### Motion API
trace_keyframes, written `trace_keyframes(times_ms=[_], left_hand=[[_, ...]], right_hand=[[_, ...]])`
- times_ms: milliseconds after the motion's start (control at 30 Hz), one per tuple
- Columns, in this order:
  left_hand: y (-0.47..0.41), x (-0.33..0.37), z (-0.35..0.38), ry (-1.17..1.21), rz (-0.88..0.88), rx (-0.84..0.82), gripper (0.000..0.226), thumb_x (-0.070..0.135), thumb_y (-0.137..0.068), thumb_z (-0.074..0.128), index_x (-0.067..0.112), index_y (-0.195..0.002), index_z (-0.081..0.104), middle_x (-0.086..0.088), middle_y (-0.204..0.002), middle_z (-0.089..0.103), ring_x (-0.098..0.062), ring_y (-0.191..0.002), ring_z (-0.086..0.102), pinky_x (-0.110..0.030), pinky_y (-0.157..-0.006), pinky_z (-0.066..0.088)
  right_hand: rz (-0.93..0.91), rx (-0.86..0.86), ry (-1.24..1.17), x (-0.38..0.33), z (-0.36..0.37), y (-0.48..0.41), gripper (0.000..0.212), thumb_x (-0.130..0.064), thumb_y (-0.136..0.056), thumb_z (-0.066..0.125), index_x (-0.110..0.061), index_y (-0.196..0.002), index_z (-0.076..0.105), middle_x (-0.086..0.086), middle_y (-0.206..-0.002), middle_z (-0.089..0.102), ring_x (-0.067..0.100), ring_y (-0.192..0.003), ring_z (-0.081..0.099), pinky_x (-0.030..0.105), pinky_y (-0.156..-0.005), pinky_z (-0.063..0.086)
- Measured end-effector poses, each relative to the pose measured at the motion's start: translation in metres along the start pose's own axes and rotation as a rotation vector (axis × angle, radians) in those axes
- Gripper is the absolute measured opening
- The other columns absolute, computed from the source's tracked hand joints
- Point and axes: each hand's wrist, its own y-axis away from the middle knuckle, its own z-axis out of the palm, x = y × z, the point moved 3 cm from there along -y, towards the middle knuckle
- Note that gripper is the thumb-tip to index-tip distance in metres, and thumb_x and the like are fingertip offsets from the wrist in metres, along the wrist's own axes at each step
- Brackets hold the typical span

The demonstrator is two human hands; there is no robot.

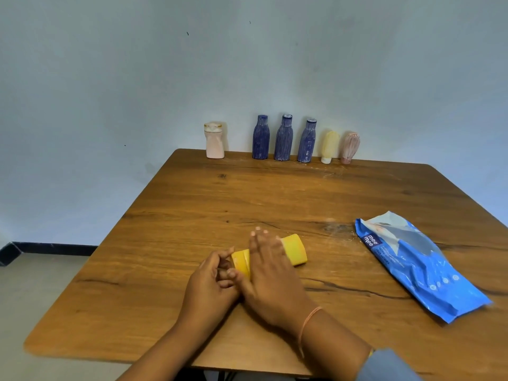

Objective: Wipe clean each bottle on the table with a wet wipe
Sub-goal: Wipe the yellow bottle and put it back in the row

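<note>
bottles (pixel 283 138) far edge | lying bottle (pixel 295 250) near-centre | wipes pack (pixel 417 265) right

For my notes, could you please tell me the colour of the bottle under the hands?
The bottle is yellow, best in the head view.

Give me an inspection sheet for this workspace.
Surface: wooden table, cracks in the grain.
Job's things: yellow bottle on its side; upright at far edge: pale pink bottle, three blue bottles, cream tube, pink tube; wet wipe pack at right; no loose wipe seen.
Clutter: nothing seen.
Grippers: right hand flat on the bottle; left hand curled at its cap, grip unclear.
Cables: nothing seen.
Surroundings: pale wall, grey floor.
</note>
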Motion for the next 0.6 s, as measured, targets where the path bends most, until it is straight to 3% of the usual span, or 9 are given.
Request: trace_keyframes(times_ms=[133,233,367,433,500,600], left_hand=[[0.003,0.005,-0.004,-0.009,0.019,0.002,0.034,-0.003,-0.083,0.058,0.029,-0.092,0.055,0.014,-0.081,0.064,0.011,-0.072,0.062,-0.003,-0.059,0.043],[0.001,-0.002,-0.003,-0.024,-0.022,0.0,0.042,-0.007,-0.076,0.066,0.022,-0.105,0.058,0.004,-0.081,0.064,0.003,-0.065,0.062,-0.007,-0.058,0.046],[-0.004,-0.005,0.001,0.056,-0.094,-0.003,0.068,0.002,-0.058,0.085,0.023,-0.113,0.052,-0.007,-0.088,0.064,-0.012,-0.072,0.067,-0.016,-0.063,0.054],[-0.005,-0.005,0.001,0.053,-0.098,0.001,0.069,0.004,-0.057,0.086,0.023,-0.114,0.052,-0.006,-0.088,0.064,-0.012,-0.073,0.067,-0.016,-0.063,0.055],[-0.005,-0.004,0.001,0.062,-0.102,0.012,0.069,0.003,-0.058,0.085,0.023,-0.114,0.051,-0.005,-0.089,0.063,-0.01,-0.071,0.065,-0.012,-0.061,0.052],[-0.005,-0.002,0.001,0.059,-0.102,0.02,0.068,0.003,-0.058,0.085,0.022,-0.114,0.051,-0.001,-0.088,0.061,-0.005,-0.067,0.062,-0.009,-0.059,0.05]], right_hand=[[-0.132,-0.098,-0.127,-0.035,0.002,0.008,0.093,-0.071,-0.075,-0.004,-0.013,-0.147,-0.009,0.0,-0.155,-0.018,0.006,-0.138,-0.024,0.026,-0.112,-0.017],[-0.113,-0.042,-0.036,-0.006,-0.002,0.006,0.089,-0.069,-0.076,-0.007,-0.015,-0.147,-0.011,0.001,-0.155,-0.019,0.007,-0.138,-0.023,0.024,-0.111,-0.018],[0.115,0.004,0.056,0.049,-0.01,-0.001,0.101,-0.075,-0.066,-0.022,-0.016,-0.147,-0.011,0.001,-0.155,-0.018,0.015,-0.14,-0.022,0.03,-0.112,-0.014],[0.137,-0.042,0.002,0.056,-0.016,-0.003,0.092,-0.073,-0.075,-0.009,-0.018,-0.149,-0.006,0.0,-0.155,-0.016,0.017,-0.141,-0.02,0.034,-0.114,-0.01],[0.128,-0.059,-0.192,0.052,-0.023,-0.002,0.074,-0.061,-0.089,0.017,-0.021,-0.149,0.0,-0.002,-0.155,-0.016,0.016,-0.142,-0.017,0.036,-0.117,-0.004],[0.164,0.18,-0.299,0.053,-0.031,0.002,0.052,-0.03,-0.099,0.038,-0.019,-0.147,0.021,-0.002,-0.157,-0.003,0.016,-0.144,0.006,0.034,-0.116,0.016]])
